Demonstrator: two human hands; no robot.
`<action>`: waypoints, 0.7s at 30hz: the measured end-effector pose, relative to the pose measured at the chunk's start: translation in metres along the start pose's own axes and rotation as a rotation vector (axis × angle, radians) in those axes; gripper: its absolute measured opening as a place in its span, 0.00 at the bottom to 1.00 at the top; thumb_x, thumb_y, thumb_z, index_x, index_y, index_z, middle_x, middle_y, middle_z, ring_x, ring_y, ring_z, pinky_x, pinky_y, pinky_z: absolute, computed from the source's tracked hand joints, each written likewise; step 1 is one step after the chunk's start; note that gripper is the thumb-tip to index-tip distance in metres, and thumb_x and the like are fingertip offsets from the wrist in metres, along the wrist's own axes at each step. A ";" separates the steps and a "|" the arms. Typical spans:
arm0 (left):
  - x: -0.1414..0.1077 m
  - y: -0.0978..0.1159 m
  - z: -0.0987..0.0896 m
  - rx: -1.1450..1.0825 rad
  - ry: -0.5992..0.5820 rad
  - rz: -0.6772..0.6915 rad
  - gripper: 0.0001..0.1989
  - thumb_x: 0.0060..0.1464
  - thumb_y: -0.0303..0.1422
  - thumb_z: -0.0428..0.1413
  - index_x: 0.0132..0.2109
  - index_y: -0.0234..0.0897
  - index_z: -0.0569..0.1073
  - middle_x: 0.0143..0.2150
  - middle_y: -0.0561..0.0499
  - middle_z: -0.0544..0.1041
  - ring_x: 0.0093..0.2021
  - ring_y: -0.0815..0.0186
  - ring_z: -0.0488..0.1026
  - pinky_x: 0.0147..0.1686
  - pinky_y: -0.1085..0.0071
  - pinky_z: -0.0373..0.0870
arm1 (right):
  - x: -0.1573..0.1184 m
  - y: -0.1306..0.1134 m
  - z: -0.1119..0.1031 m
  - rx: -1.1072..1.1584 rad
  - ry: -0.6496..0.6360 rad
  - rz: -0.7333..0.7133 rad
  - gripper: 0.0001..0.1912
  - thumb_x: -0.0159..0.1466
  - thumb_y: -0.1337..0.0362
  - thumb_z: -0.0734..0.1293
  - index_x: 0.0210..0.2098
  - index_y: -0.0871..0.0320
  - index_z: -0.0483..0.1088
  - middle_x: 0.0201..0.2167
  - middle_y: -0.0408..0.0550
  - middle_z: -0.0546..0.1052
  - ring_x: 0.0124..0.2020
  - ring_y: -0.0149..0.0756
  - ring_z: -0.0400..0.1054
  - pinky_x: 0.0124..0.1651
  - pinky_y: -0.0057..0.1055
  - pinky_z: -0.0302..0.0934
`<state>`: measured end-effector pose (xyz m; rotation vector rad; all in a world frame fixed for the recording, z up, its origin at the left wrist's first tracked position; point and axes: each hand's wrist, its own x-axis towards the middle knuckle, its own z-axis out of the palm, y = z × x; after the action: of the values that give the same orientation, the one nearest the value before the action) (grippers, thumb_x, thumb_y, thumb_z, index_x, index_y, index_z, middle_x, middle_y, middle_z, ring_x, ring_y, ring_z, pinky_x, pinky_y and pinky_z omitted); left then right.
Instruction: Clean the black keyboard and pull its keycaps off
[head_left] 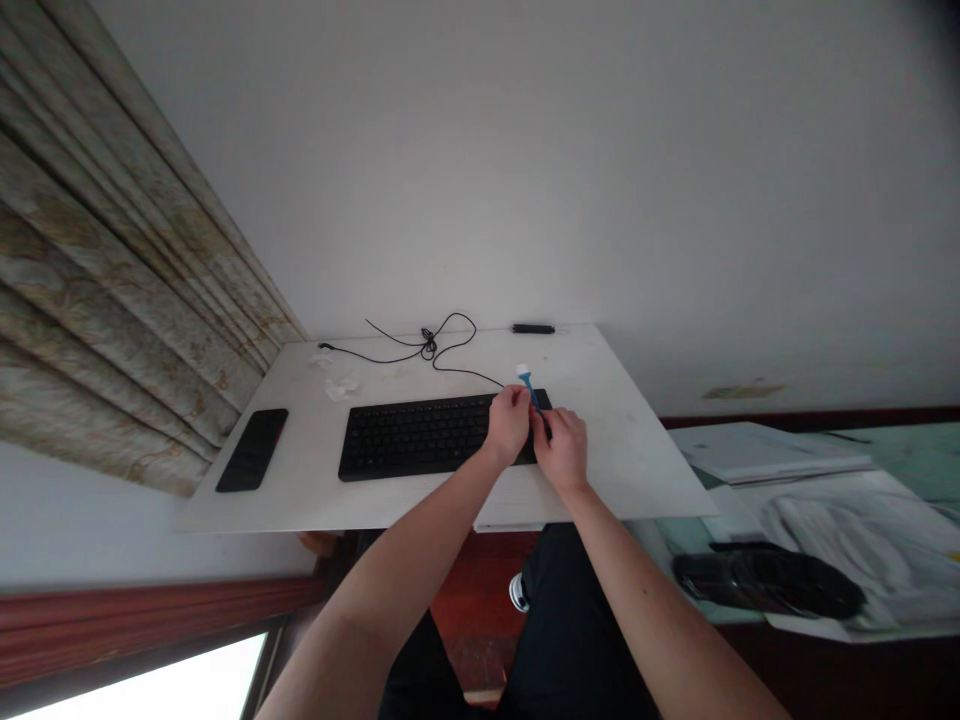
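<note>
My left hand (509, 424) and my right hand (561, 446) are close together over the right end of a black keyboard (420, 435). Between their fingertips is a small blue brush (528, 383) with a white head pointing away from me. Fingers of both hands are closed on its blue handle, and its lower end is hidden by them. The keyboard lies flat on a white table (630, 440), its right part partly covered by my hands. Its black cable (429, 345), bundled in the middle, runs out behind it.
A black phone (253, 450) lies at the table's left. Crumpled white tissue (343, 387) is behind the keyboard. A slim black object (533, 328) rests by the wall. A patterned curtain (112, 250) hangs at left. Papers (772, 450) and a shiny black object (765, 580) are at right.
</note>
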<state>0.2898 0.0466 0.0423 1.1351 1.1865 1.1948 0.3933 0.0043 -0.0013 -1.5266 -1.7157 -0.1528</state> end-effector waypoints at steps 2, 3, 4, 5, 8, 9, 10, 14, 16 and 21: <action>-0.003 -0.001 -0.004 0.048 -0.021 0.072 0.08 0.63 0.32 0.51 0.39 0.35 0.73 0.33 0.50 0.76 0.34 0.68 0.73 0.39 0.71 0.71 | 0.000 0.002 0.001 0.001 0.009 0.036 0.17 0.73 0.59 0.56 0.32 0.56 0.69 0.30 0.51 0.72 0.36 0.44 0.64 0.41 0.38 0.55; -0.006 -0.001 -0.009 0.080 -0.020 0.113 0.07 0.63 0.31 0.51 0.40 0.36 0.73 0.35 0.49 0.76 0.36 0.67 0.73 0.42 0.70 0.72 | 0.001 0.003 0.002 0.004 0.021 0.065 0.17 0.73 0.59 0.56 0.32 0.56 0.69 0.30 0.52 0.72 0.36 0.44 0.64 0.41 0.38 0.55; -0.009 -0.001 -0.017 0.125 0.002 0.163 0.07 0.62 0.30 0.51 0.41 0.36 0.74 0.37 0.48 0.77 0.38 0.66 0.74 0.45 0.68 0.72 | 0.001 0.004 0.002 0.011 0.042 0.105 0.17 0.73 0.58 0.56 0.32 0.56 0.69 0.30 0.52 0.72 0.36 0.44 0.64 0.41 0.38 0.56; -0.012 -0.001 -0.029 0.189 0.042 0.217 0.08 0.61 0.28 0.51 0.43 0.37 0.74 0.40 0.47 0.77 0.41 0.65 0.75 0.48 0.66 0.72 | 0.002 0.005 0.003 0.021 0.069 0.154 0.18 0.73 0.58 0.56 0.31 0.56 0.69 0.30 0.52 0.72 0.36 0.43 0.64 0.41 0.38 0.56; -0.025 0.001 -0.083 0.426 0.235 0.358 0.11 0.57 0.24 0.50 0.44 0.38 0.74 0.45 0.44 0.76 0.48 0.61 0.74 0.54 0.60 0.70 | 0.003 0.008 0.003 0.072 0.141 0.331 0.19 0.72 0.56 0.56 0.31 0.57 0.70 0.33 0.54 0.72 0.36 0.43 0.65 0.42 0.38 0.58; -0.029 0.002 -0.107 0.517 0.289 0.399 0.11 0.56 0.24 0.50 0.44 0.38 0.74 0.46 0.43 0.76 0.50 0.59 0.73 0.57 0.58 0.69 | 0.004 0.008 0.003 0.088 0.146 0.383 0.19 0.71 0.56 0.56 0.31 0.57 0.70 0.33 0.54 0.72 0.36 0.42 0.65 0.42 0.38 0.59; -0.034 0.003 -0.132 0.603 0.354 0.428 0.11 0.56 0.24 0.51 0.44 0.38 0.74 0.48 0.43 0.75 0.53 0.57 0.72 0.59 0.55 0.67 | 0.004 0.008 0.003 0.099 0.140 0.424 0.19 0.71 0.55 0.56 0.31 0.57 0.71 0.33 0.53 0.72 0.35 0.42 0.65 0.42 0.38 0.60; -0.049 -0.001 -0.230 0.804 0.519 0.400 0.10 0.57 0.28 0.52 0.46 0.39 0.74 0.53 0.41 0.71 0.60 0.51 0.68 0.65 0.46 0.62 | 0.005 0.009 0.003 0.124 0.114 0.486 0.20 0.69 0.53 0.57 0.30 0.57 0.71 0.33 0.53 0.73 0.34 0.41 0.66 0.42 0.38 0.61; -0.055 -0.007 -0.263 0.772 0.536 0.340 0.11 0.57 0.32 0.54 0.47 0.39 0.73 0.58 0.39 0.67 0.61 0.52 0.67 0.63 0.49 0.66 | 0.006 0.009 0.003 0.127 0.124 0.494 0.20 0.69 0.53 0.57 0.29 0.58 0.71 0.34 0.54 0.73 0.34 0.41 0.66 0.42 0.38 0.61; -0.061 -0.028 -0.289 0.589 0.491 0.251 0.15 0.58 0.38 0.55 0.52 0.39 0.70 0.58 0.41 0.68 0.57 0.56 0.72 0.58 0.55 0.73 | 0.007 0.012 0.004 0.106 0.104 0.489 0.20 0.68 0.53 0.58 0.27 0.57 0.71 0.32 0.53 0.73 0.33 0.40 0.65 0.42 0.38 0.61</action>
<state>0.0024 -0.0146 0.0014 1.5041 1.8978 1.4084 0.4024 0.0148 -0.0047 -1.7746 -1.2085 0.1084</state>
